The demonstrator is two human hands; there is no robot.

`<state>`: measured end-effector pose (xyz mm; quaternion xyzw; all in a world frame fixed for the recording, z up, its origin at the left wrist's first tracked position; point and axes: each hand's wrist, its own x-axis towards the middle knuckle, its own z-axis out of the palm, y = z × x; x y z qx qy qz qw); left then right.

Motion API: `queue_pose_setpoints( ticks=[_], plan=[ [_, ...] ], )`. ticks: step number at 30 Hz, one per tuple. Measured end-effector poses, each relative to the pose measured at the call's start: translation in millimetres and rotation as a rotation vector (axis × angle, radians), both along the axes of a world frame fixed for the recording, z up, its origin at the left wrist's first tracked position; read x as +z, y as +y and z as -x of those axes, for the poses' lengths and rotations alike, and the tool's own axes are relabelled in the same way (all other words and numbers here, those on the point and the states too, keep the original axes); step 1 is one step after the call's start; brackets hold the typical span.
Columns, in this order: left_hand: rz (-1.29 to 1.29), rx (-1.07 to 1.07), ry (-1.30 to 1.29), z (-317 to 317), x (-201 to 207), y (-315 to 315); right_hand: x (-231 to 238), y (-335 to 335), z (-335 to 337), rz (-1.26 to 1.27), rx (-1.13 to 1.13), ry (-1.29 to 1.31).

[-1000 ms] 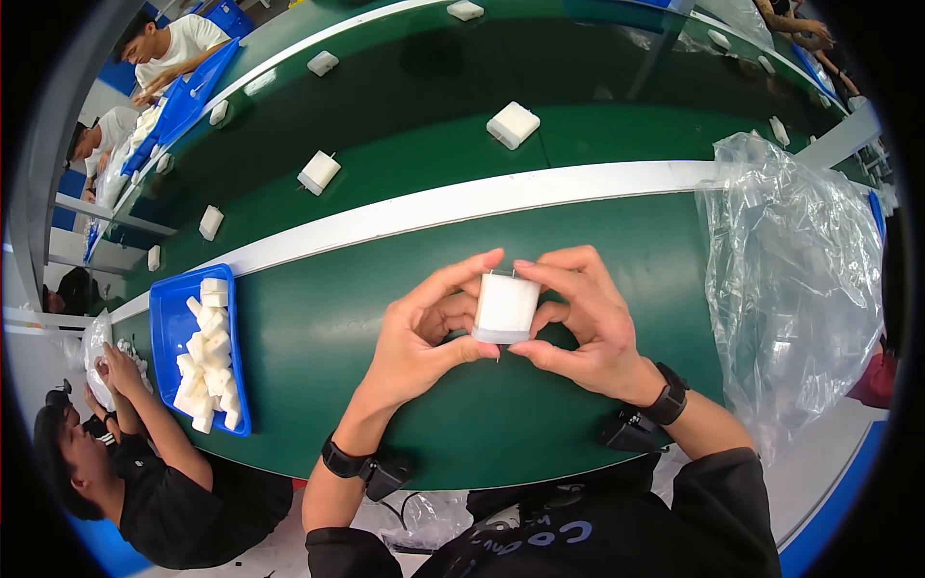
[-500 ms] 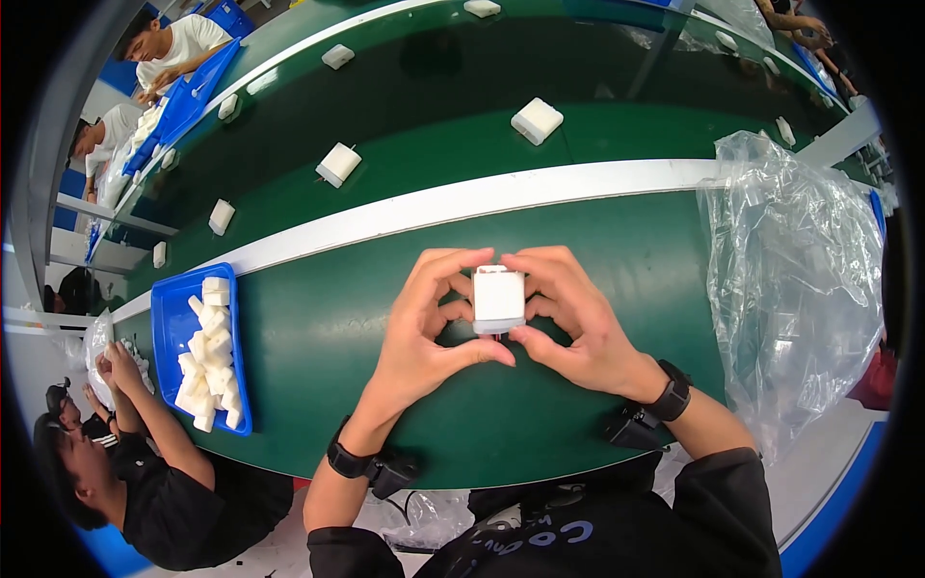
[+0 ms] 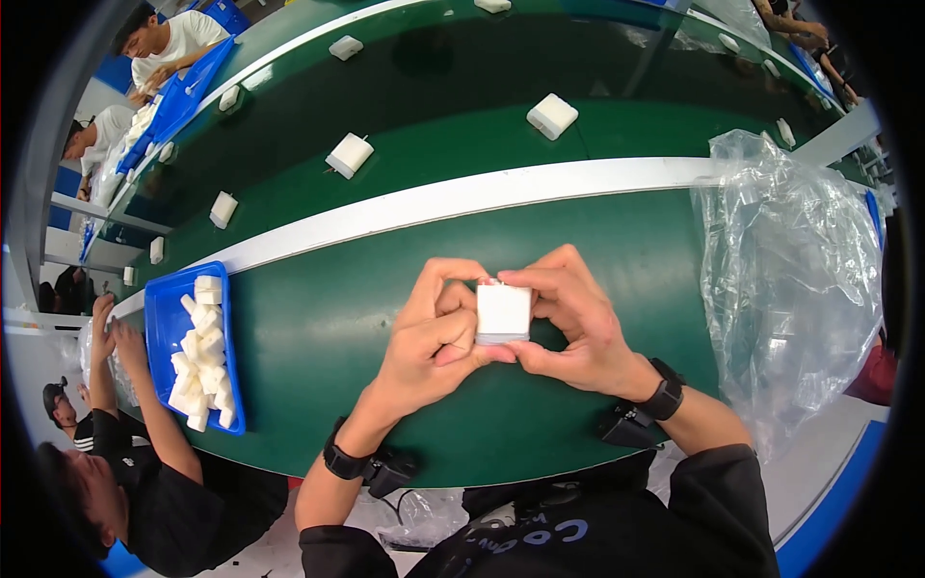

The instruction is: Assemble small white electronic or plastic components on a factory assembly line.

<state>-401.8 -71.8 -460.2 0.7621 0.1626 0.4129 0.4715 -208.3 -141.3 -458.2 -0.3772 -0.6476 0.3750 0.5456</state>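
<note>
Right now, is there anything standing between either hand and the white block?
Nothing visible is. The left hand and the right hand both hold the white block directly, over the green table.

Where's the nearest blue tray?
In the head view, the blue tray lies on the left of the green table, near the white rail, left of the left hand.

Across the upper half of the frame, the scattered white rounded blocks (image 3: 552, 117) on the dark green belt (image 3: 434, 125) have drifted to the right. At centre, the bare left hand (image 3: 424, 337) has curled a finger inward beside the held white rectangular block (image 3: 503, 316). At lower left, a black-shirted co-worker's hands (image 3: 127, 341) have risen, and the head sits lower.
</note>
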Motion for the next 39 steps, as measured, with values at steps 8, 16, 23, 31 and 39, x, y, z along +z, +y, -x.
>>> queue_pose_setpoints(
  ticks=[8,16,23,31,39],
  plan=[
    [0.042,0.0,0.025,15.9,7.4,3.8,7.9,3.7,14.2,-0.039,-0.064,-0.083],
    [0.38,-0.069,-0.234,18.7,1.6,1.9,25.0,-5.0,20.7,0.006,-0.097,-0.083],
    [0.081,0.254,-0.053,26.7,7.4,59.6,27.0,0.9,34.7,0.018,-0.24,-0.298],
    [-0.68,0.843,0.466,14.3,7.7,152.7,78.3,-75.9,-8.5,0.093,-0.574,-0.761],
    [-0.295,0.753,0.316,38.4,-0.6,154.5,108.2,-178.6,-76.7,0.528,-0.927,-1.546]
  ],
)
